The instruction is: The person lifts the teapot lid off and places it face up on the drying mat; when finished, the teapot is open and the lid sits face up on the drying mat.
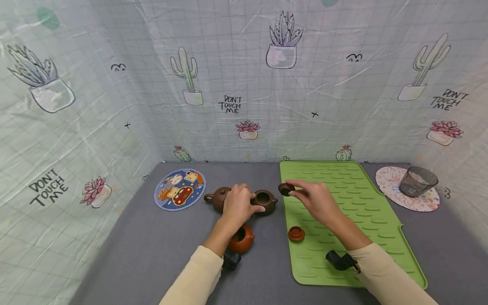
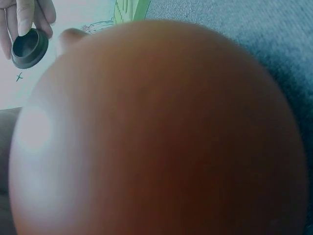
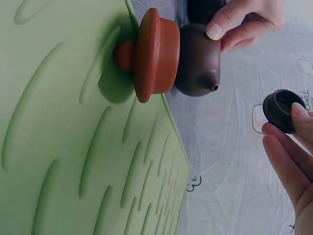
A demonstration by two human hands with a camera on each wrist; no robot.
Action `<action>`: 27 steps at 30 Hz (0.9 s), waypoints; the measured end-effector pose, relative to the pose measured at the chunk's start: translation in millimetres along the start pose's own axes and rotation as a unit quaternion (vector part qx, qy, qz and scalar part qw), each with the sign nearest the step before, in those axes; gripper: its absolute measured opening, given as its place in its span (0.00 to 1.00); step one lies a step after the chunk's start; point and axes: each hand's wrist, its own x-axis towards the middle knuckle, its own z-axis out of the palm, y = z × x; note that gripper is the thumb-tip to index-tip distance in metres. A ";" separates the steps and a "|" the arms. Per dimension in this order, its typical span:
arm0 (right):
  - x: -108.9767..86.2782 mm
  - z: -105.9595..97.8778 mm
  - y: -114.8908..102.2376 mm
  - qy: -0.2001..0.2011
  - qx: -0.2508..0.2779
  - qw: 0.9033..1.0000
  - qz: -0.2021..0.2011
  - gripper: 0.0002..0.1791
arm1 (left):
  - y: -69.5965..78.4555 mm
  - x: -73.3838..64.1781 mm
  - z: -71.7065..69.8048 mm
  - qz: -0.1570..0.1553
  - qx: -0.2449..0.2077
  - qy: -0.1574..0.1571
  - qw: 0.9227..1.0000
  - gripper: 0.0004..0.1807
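My left hand [image 1: 237,202] grips the handle side of a dark brown teapot [image 1: 270,207] whose top is uncovered. Its thumb lies along the pot, as the right wrist view also shows; the handle is hidden. Between thumb and fingers my right hand [image 1: 319,201] pinches a small dark brown lid [image 3: 279,111], tilted and held in the air to the right of that pot. A second dark brown teapot [image 1: 218,199], lid on, stands partly behind my left hand. Nearer me is an uncovered orange-brown teapot [image 1: 243,245], which fills most of the left wrist view.
An orange-brown lid [image 1: 296,234] lies knob-down on the green ridged mat [image 1: 343,173]. At the right, a grey see-through cup [image 1: 417,182] stands on a pink patterned round mat [image 1: 389,176]. A blue cartoon round mat [image 1: 164,201] lies at the back left.
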 end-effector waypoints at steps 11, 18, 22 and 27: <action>-4.9 -0.7 5.3 0.008 0.007 1.000 -0.017 0.08 | -1.4 -0.1 1.0 0.006 0.004 0.006 1.000 0.27; -10.3 1.1 6.4 0.004 0.009 1.000 -0.011 0.09 | -0.7 -0.6 -1.0 0.001 0.006 0.006 1.000 0.27; -12.9 1.4 7.5 -0.004 0.014 1.000 0.000 0.11 | -0.8 -0.1 -0.7 0.001 0.006 0.007 1.000 0.27; -16.5 2.2 10.3 -0.014 0.013 1.000 0.007 0.11 | -1.7 -0.3 0.9 0.001 0.005 0.008 1.000 0.27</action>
